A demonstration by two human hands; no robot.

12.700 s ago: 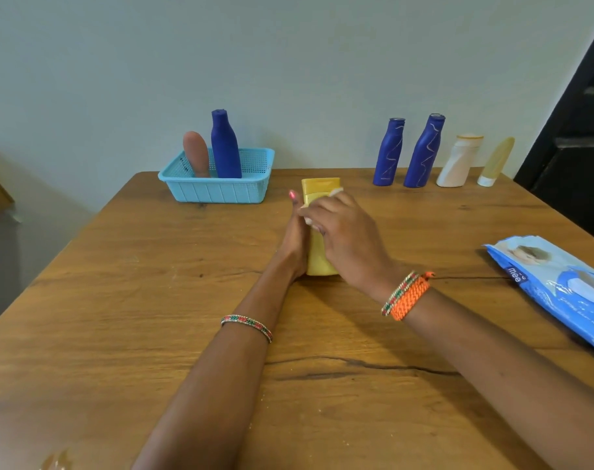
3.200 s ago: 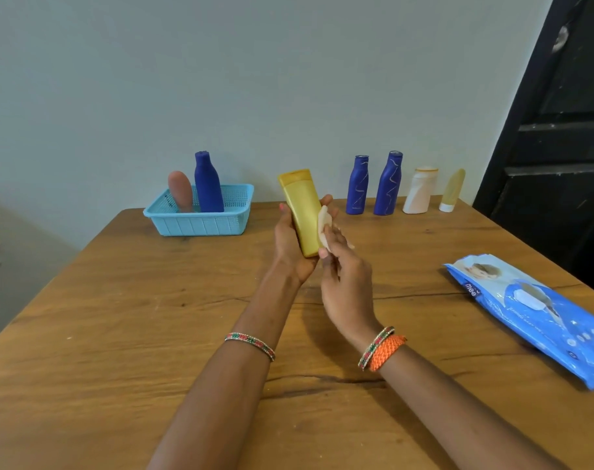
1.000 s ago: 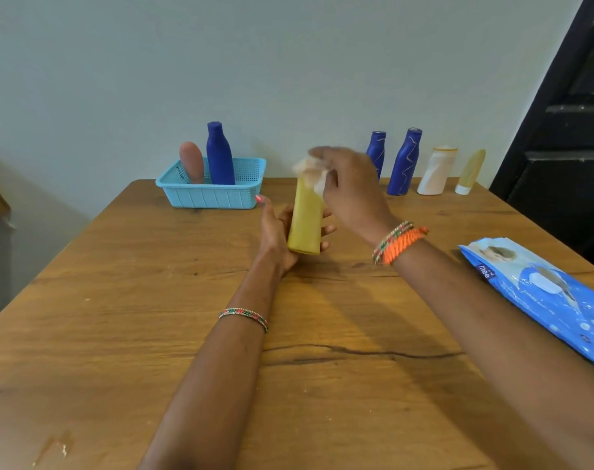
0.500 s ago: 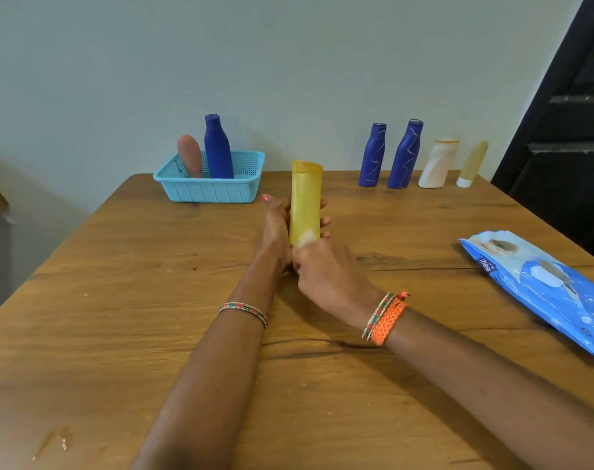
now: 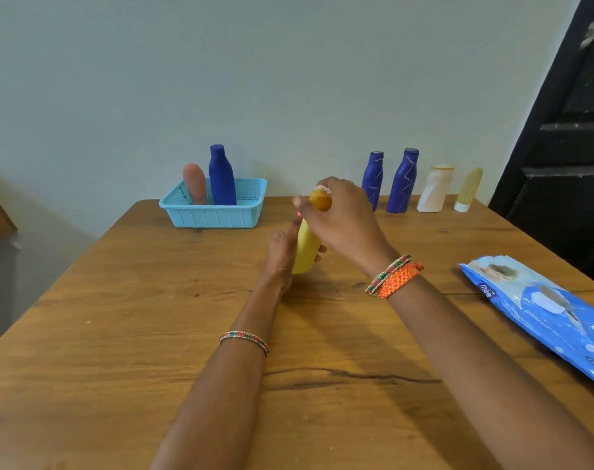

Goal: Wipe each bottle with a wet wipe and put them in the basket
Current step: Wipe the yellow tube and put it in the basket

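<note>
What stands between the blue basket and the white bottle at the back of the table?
In the head view, two blue bottles stand between the basket and the white bottle. The right hand partly covers one.

- Wooden table point(image 5: 119, 334), centre and bottom of frame: grained, cracked, low sheen.
- Light blue plastic basket point(image 5: 217, 217), upper left: perforated walls, ribbed sides.
- Yellow bottle point(image 5: 305, 252), centre: smooth matt plastic.
- Blue wet wipe pack point(image 5: 543, 317), right edge: glossy crinkled film.
- Blue bottles point(image 5: 402, 181), upper right: matt.
</note>
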